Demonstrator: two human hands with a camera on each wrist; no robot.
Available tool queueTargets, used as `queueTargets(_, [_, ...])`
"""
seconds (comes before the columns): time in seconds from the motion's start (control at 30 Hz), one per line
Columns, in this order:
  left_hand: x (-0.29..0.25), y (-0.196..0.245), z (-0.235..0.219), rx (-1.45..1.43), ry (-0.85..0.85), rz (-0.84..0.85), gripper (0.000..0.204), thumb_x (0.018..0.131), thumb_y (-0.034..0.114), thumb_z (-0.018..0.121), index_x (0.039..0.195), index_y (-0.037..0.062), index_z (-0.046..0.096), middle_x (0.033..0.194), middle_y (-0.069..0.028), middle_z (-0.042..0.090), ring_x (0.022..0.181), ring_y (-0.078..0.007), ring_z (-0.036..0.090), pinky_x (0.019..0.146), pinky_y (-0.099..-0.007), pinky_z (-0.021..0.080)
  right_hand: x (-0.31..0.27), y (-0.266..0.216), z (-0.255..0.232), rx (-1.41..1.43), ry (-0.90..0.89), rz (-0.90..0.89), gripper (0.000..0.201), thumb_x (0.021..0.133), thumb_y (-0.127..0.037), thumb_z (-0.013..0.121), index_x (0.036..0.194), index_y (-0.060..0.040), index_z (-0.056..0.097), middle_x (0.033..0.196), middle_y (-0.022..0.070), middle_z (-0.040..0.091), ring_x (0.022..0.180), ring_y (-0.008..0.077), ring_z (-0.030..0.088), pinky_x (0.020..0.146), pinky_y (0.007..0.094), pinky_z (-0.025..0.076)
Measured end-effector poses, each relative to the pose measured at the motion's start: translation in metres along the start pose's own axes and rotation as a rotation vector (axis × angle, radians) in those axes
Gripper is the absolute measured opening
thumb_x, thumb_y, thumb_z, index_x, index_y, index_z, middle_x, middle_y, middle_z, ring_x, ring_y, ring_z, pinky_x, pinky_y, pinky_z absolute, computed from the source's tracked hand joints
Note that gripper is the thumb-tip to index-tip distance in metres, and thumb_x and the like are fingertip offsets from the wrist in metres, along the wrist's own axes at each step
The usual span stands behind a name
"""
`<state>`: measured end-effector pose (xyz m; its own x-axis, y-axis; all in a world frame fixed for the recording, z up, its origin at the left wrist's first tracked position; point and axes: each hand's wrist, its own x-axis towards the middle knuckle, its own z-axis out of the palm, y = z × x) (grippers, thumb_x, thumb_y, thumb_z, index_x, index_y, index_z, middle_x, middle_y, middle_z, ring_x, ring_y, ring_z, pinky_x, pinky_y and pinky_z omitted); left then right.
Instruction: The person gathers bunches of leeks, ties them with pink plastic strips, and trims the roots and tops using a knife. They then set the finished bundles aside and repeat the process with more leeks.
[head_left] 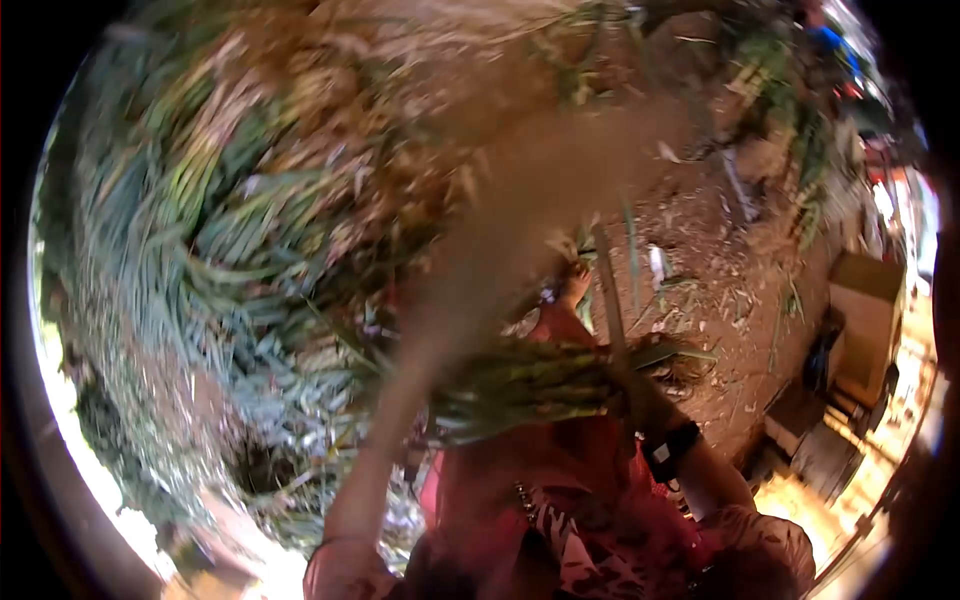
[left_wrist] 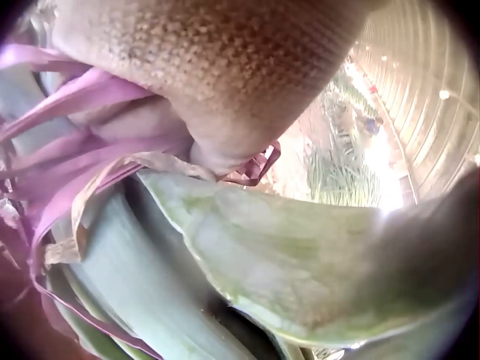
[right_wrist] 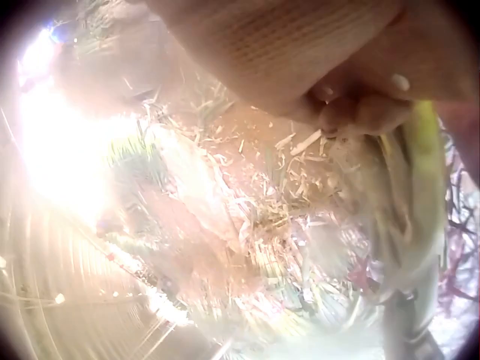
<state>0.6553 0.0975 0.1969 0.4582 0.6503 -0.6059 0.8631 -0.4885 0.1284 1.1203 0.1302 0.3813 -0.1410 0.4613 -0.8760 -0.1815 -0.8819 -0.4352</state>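
Observation:
A bundle of long green leaf stalks (head_left: pixel 530 385) lies across the person's lap, leek-like in look. The right hand (right_wrist: pixel 360 97) curls its fingers round the bundle; in the head view the right hand (head_left: pixel 640 400) is near the bundle's right end. Stretched forward over the lap, the left arm is a blur, and the left hand's outline is lost there. In the left wrist view the left hand (left_wrist: pixel 187 112) has bent fingers among purple ribbon-like strips (left_wrist: pixel 82 165). Broad grey-green leaves (left_wrist: pixel 262 247) lie close under it. A thin brown strip (head_left: pixel 608 290) rises beside the right hand.
A large heap of green leaves (head_left: pixel 230 240) spreads over the ground on the left. Leaf scraps litter the brown soil (head_left: pixel 700 270) ahead. Wooden boxes (head_left: pixel 860 320) stand at the right. The person's bare foot (head_left: pixel 575 285) shows beyond the bundle.

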Motion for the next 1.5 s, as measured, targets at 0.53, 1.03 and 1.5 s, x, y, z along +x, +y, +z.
queueTargets(0.53, [0.273,0.342,-0.450,-1.085,0.098,-0.220,0.037,0.092,0.032,0.065,0.089,-0.0052,0.070,0.071,-0.0073,0.067,0.066,-0.0138,0.060,0.063,-0.0316,0.048,-0.076,-0.103,-0.323,0.539,0.406,0.020,0.023,0.094,-0.022,0.060,0.079,-0.0045,0.063,0.065,0.0004,0.058,0.047,0.0095,0.052,0.043,0.0237,0.041])
queueTargets(1.03, [0.591,0.412,-0.655,-0.653,-0.131,0.022,0.033,0.090,0.028,0.067,0.096,-0.0044,0.069,0.076,-0.0097,0.070,0.071,-0.0140,0.066,0.065,-0.0306,0.051,-0.019,-0.290,-0.425,0.814,0.551,-0.026,0.021,0.093,-0.019,0.060,0.081,-0.0010,0.063,0.065,0.0050,0.060,0.047,0.0133,0.052,0.044,0.0274,0.044])
queueTargets(1.5, [0.799,0.678,-0.914,-0.221,-0.025,0.681,0.024,0.082,0.022,0.067,0.097,0.0039,0.071,0.079,-0.0169,0.069,0.074,-0.0286,0.067,0.068,-0.0370,0.049,0.002,-0.443,-0.574,1.008,0.737,-0.228,0.024,0.095,-0.025,0.059,0.091,-0.0020,0.062,0.072,0.0039,0.061,0.050,0.0108,0.053,0.046,0.0243,0.043])
